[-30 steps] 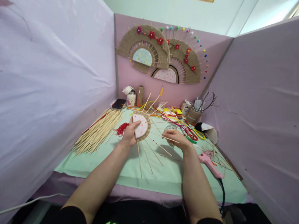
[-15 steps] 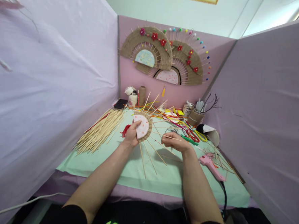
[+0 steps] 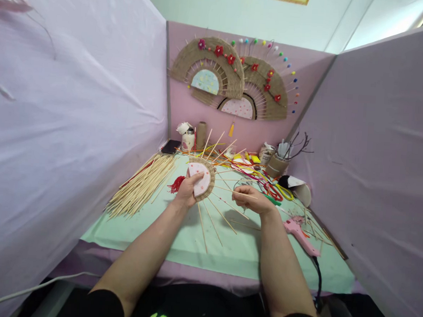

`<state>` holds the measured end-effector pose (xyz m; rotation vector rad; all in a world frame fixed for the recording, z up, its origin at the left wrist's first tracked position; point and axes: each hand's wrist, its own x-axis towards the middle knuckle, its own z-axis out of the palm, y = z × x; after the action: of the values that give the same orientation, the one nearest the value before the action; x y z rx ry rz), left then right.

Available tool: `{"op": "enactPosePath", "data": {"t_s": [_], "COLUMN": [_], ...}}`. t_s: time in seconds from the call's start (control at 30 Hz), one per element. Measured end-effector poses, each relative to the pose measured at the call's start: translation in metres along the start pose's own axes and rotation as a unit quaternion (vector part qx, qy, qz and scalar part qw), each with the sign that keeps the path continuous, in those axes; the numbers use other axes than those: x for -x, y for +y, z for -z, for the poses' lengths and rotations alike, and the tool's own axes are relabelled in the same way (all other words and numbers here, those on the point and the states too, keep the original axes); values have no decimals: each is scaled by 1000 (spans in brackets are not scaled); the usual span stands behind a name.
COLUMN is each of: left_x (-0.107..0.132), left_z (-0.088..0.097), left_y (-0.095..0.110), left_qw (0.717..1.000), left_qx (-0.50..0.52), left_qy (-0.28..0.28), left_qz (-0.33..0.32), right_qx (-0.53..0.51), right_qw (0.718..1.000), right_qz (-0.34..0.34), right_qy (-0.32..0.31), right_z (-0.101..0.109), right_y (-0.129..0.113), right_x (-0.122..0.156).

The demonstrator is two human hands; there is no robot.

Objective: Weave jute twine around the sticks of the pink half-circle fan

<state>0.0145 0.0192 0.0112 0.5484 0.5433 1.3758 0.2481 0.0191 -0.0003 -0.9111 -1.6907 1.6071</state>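
My left hand [image 3: 187,190] grips a small half-round fan piece [image 3: 202,178]: a pink dotted card edged with woven twine, with thin bamboo sticks radiating from it. A red tassel [image 3: 176,183] hangs beside that hand. My right hand [image 3: 251,199] is closed in a pinch among the sticks on the fan's right side, on what looks like a twine strand. Both hands hover just above the pale green mat [image 3: 178,233].
A heap of bamboo skewers [image 3: 141,183] lies left. A pink glue gun [image 3: 298,234] with a black cord lies right. Coloured pipe cleaners, scissors, cups and twine spools crowd the back. Two finished fans [image 3: 234,78] hang on the back wall. Purple cloth panels close both sides.
The fan piece and both hands have shifted slightly; my right hand has moved a little up along the sticks. The camera has tilted slightly.
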Motion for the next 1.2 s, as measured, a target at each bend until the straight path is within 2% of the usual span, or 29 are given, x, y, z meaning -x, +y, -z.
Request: {"op": "enactPosePath", "data": {"t_s": [0.07, 0.17, 0.33, 0.43, 0.6, 0.77, 0.87, 0.97, 1.03, 1.1, 1.17, 1.2], "left_x": [0, -1, -2, -1, 1, 1, 1, -2, -3, -3, -3, -2], "left_z": [0, -1, -3, -3, -5, -7, -6, -4, -4, -4, -5, -5], "left_y": [1, 2, -1, -4, -5, -3, -1, 1, 1, 1, 0, 0], "left_qw": [1000, 999, 999, 998, 998, 997, 995, 993, 992, 994, 996, 997], "left_qx": [-8, -14, -29, -48, -53, -32, -8, 11, 26, 36, 41, 44], "left_qy": [6, 18, 26, 21, 16, 44, 52, 69, 76, 71, 62, 57], "left_qz": [-13, -24, -32, -30, -38, -60, -81, -96, -94, -77, -48, -34], "right_qx": [-43, -107, -216, -210, -182, -181, -137, -36, 43, 105, 136, 142], "right_qw": [999, 988, 934, 911, 888, 899, 922, 950, 972, 988, 990, 990], "right_qz": [14, 55, 157, 191, 258, 245, 194, 127, 68, 10, -15, -12], "right_qy": [20, 97, 237, 298, 334, 313, 305, 282, 219, 116, 34, 16], "right_z": [2, 8, 19, 18, 12, 11, 9, 2, -7, -18, -27, -31], "right_y": [-2, -4, -9, -11, -15, -13, -7, -1, -1, -3, -7, -9], "right_x": [2, 3, -1, -4, -5, -6, -13, -17, -17, -15, -12, -11]}}
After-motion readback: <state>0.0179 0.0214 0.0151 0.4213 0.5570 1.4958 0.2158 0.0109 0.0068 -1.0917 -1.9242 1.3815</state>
